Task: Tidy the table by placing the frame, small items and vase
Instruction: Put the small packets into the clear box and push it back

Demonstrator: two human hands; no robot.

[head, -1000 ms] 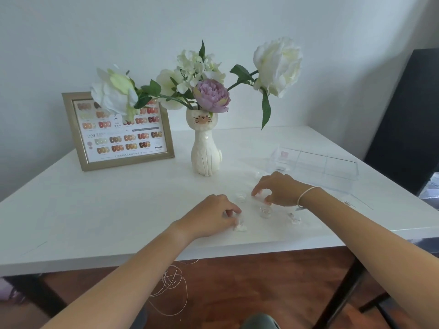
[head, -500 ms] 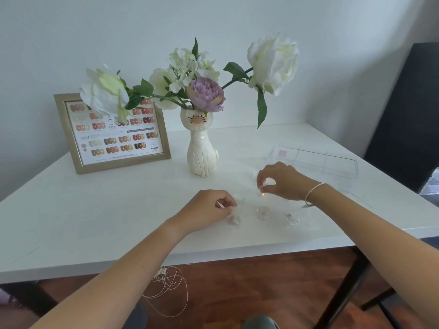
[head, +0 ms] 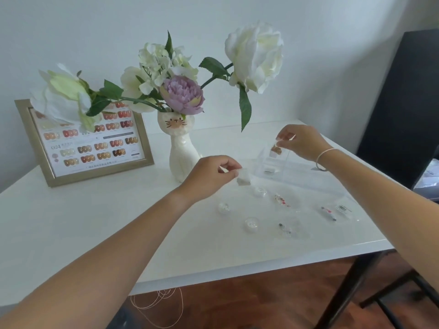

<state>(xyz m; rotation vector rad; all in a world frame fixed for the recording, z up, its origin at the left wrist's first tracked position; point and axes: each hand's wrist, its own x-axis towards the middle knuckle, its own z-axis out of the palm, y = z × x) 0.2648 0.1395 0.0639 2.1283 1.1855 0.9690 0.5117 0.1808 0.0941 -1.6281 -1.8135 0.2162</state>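
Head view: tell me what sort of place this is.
Probably a home nail-art desk or a small nail studio. A framed nail colour chart leans on the wall, small packets and round pots of decorations lie on the white table, and a clear compartment box takes them.

Both forearms are bare — the right wrist wears a thin white bracelet (head: 324,157).
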